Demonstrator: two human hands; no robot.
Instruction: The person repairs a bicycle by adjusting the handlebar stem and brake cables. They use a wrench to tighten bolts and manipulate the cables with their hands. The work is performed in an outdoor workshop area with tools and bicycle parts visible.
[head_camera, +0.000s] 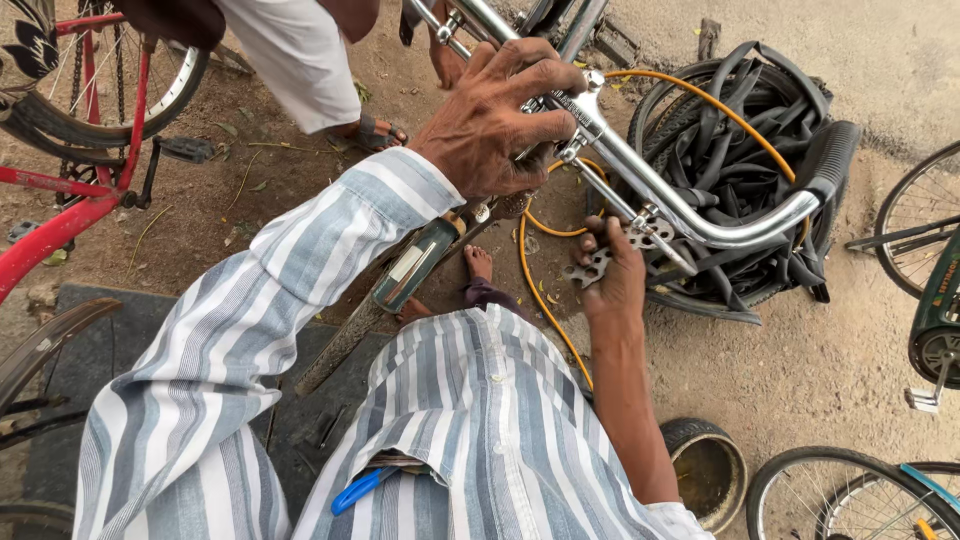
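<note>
My left hand (500, 115) grips the middle of a chrome bicycle handlebar (660, 200) near its stem. The bar curves right to a black rubber grip (828, 160). Just under the bar, my right hand (612, 275) holds a flat metal multi-hole spanner (592, 268) up against a brake fitting (648, 228). The bicycle's dark green frame tube (410, 270) runs down toward my lap. I wear a blue and white striped shirt, with a blue pen (362, 490) in its pocket.
A pile of black tyres and inner tubes (730, 150) lies behind the bar, with an orange hose (545, 290) looping past. A red bicycle (70, 190) stands left, another person's sandalled foot (378, 130) above, more wheels (920, 230) right, a small round tub (708, 470) below.
</note>
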